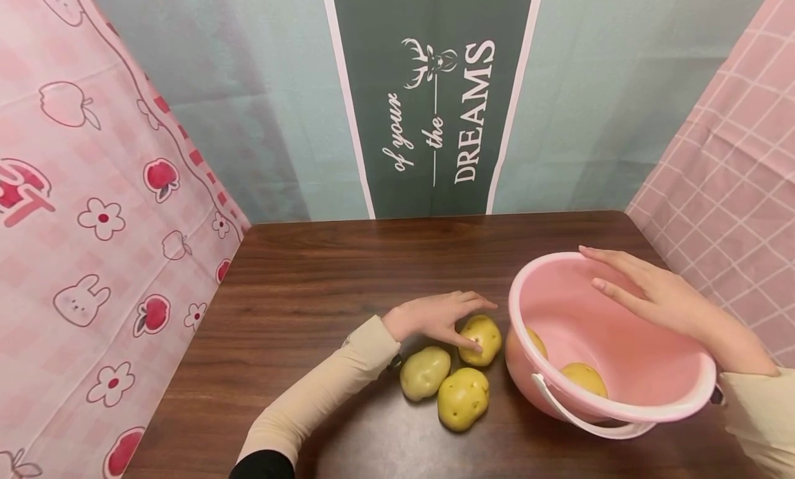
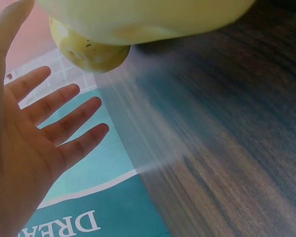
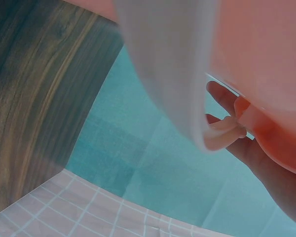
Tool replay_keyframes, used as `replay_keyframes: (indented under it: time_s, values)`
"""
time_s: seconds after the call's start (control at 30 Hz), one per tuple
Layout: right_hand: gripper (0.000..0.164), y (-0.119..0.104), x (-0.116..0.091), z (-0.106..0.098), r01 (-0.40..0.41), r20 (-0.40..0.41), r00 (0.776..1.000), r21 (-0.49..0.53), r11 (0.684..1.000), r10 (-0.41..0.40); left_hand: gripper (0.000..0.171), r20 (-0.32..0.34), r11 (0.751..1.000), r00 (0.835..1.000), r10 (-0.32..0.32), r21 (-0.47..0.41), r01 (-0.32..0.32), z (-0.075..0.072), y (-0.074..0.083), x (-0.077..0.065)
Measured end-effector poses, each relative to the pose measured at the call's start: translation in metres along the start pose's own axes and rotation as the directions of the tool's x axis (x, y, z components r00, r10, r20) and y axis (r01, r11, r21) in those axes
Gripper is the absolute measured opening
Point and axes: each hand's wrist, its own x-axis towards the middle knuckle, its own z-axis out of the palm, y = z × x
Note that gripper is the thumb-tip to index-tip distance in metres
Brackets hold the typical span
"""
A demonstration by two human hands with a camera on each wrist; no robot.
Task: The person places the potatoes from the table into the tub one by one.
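Observation:
My left hand [image 1: 439, 316] hovers over a yellow potato [image 1: 482, 341], its thumb lying across the top of it in the head view. In the left wrist view, the fingers [image 2: 71, 140] are spread and straight, apart from the potatoes. Two more potatoes, a paler one [image 1: 425, 373] and a yellow one [image 1: 463, 399], lie close by on the table. At the right, my right hand [image 1: 664, 296] holds the far rim of a pink bucket [image 1: 646, 341], thumb inside and fingers outside. Two potatoes show inside, one [image 1: 585, 378] on the bottom and another [image 1: 536, 341] partly hidden by the wall.
The brown wooden table [image 1: 298, 279] carries everything. A white bucket handle [image 1: 590, 424] hangs down on the near side. Behind stands a green cloth [image 1: 435, 189] with lettering; patterned pink cloths [image 1: 81, 258] hang at both sides.

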Motion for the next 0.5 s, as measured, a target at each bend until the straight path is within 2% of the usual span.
replay_keyframes:
  time_s: [0.5]
  values:
    - [0.060,0.0000,-0.0005,0.0000,-0.006,0.006,1.000,0.000,1.000,0.006,0.083,0.058,0.999,0.998,0.024,0.022,-0.025,0.0100,0.0009,0.0057]
